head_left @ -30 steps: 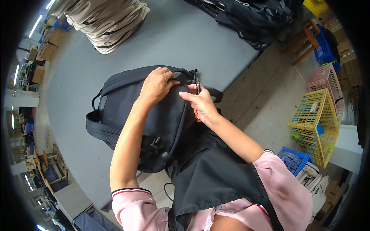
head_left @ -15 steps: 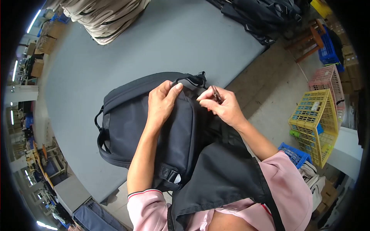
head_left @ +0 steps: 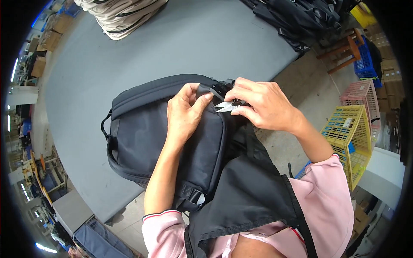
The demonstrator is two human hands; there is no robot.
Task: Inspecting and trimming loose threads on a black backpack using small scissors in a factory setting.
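A black backpack (head_left: 144,135) lies on the grey table, its near corner close against my apron. My left hand (head_left: 184,112) is closed in a pinch on a black webbing strap (head_left: 204,89) at the bag's upper right corner. Beside that strap is a black plastic buckle (head_left: 219,89). My right hand (head_left: 269,103) grips a pair of thread snips (head_left: 224,106). Their bare blades point left, slightly apart, just below the buckle. Whether they touch a thread is too small to tell. Another buckle (head_left: 197,196) hangs at the bag's lower corner.
On the grey table (head_left: 81,99), beige bags (head_left: 124,19) are piled at the far left and black bags (head_left: 301,19) at the far right. Right of the table edge, a yellow crate (head_left: 348,137), a pink crate (head_left: 360,96) and a wooden stool (head_left: 344,51) stand on the floor.
My right hand has turned and moved up toward the strap, bringing the snips' blades into sight beside the buckle. My left hand has shifted slightly right, still pinching the strap.
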